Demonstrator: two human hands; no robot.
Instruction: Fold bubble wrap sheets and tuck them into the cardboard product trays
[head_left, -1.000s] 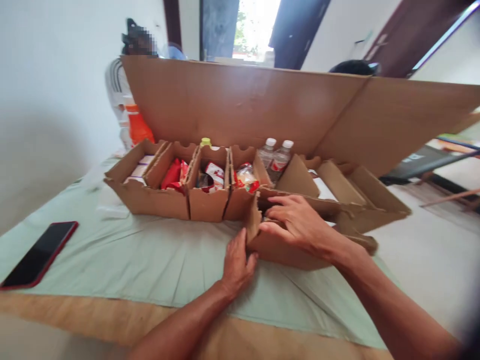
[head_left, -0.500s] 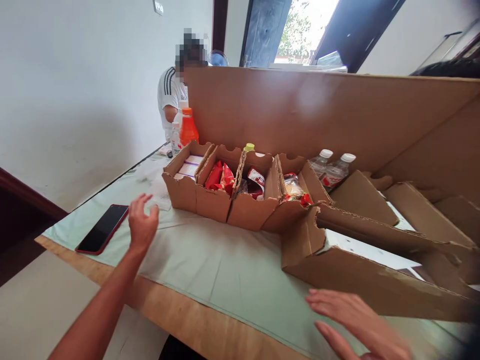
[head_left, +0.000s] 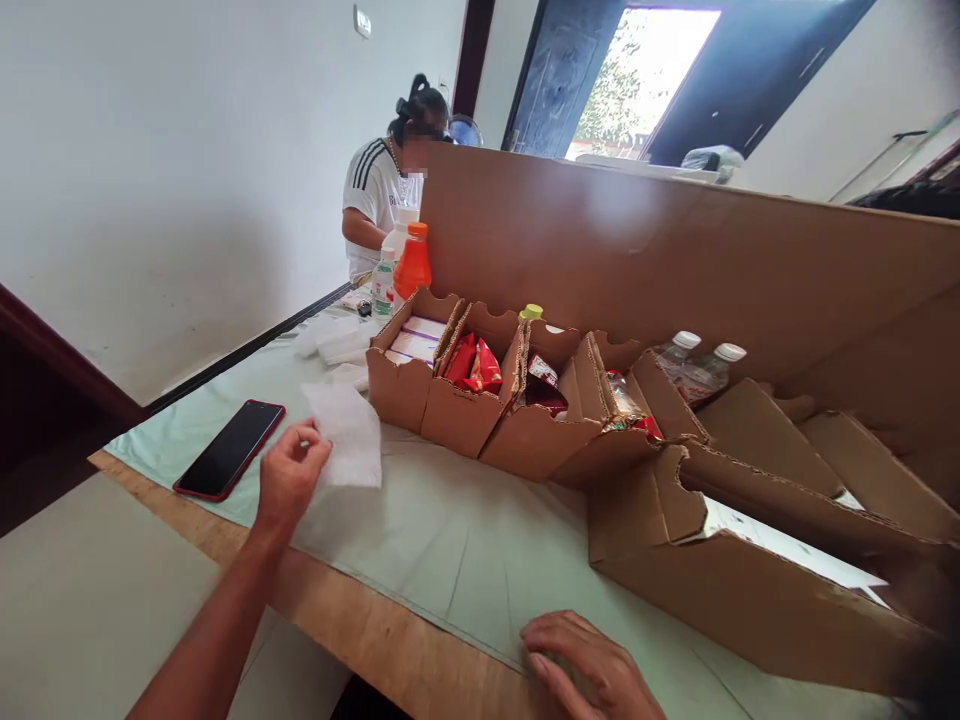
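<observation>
My left hand [head_left: 289, 480] pinches a white sheet of paper [head_left: 345, 432] and holds it just above the pale green cloth [head_left: 450, 540], beside a red-edged phone [head_left: 231, 448]. My right hand [head_left: 592, 670] rests palm down with fingers curled on the cloth at the table's near edge, holding nothing. Just beyond it lies an open cardboard box [head_left: 750, 570] with a white sheet inside. A row of small cardboard boxes [head_left: 480, 400] holds red snack packets [head_left: 474, 365], white cartons and wrapped items.
A tall cardboard panel [head_left: 675, 260] stands behind the boxes. Two water bottles [head_left: 697, 365] sit by it, an orange bottle [head_left: 412, 262] and a white one farther back. A person in a white striped shirt [head_left: 375, 195] sits at the far end. More white sheets [head_left: 334, 340] lie there.
My left hand has closed on the white paper and lifted it from the cloth. My right hand has drawn back from the box to the table's near edge. The view swung left.
</observation>
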